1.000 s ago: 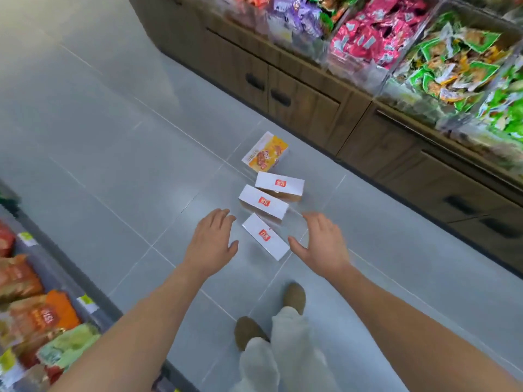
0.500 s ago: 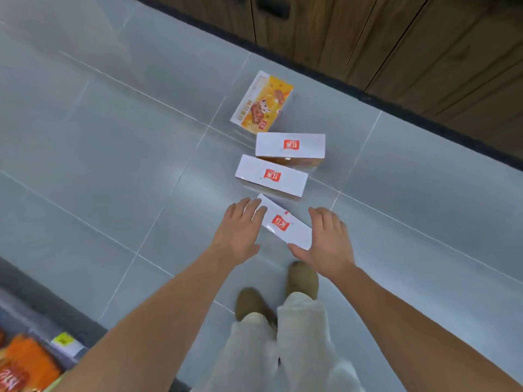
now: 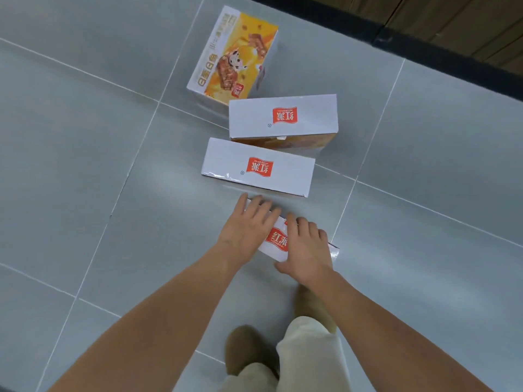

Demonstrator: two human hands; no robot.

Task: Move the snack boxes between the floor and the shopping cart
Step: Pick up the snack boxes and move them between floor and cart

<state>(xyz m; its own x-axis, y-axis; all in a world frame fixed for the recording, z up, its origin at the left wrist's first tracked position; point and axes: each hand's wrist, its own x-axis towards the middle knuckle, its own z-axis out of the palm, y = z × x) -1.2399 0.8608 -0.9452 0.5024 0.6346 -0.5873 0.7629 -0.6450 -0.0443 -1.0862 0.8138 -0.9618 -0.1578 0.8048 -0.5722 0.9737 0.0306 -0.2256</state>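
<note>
Several snack boxes lie in a row on the grey tiled floor. The nearest white box (image 3: 278, 240), with a red logo, sits between my hands. My left hand (image 3: 247, 224) lies over its left end, and my right hand (image 3: 307, 247) wraps its right end with the thumb on the near side. Beyond it lie a second white box (image 3: 257, 166) and a third white box (image 3: 283, 117). A yellow-faced box (image 3: 232, 55) lies farthest away. No shopping cart is in view.
A wooden cabinet front (image 3: 452, 15) with a black plinth (image 3: 368, 32) runs along the top right. My brown shoes (image 3: 243, 346) and pale trouser legs stand just behind the nearest box. Bare floor tiles spread to the left and right.
I have bent much closer to the floor. Both hands have closed in from beside the nearest box onto its ends. The shelves have dropped out of view.
</note>
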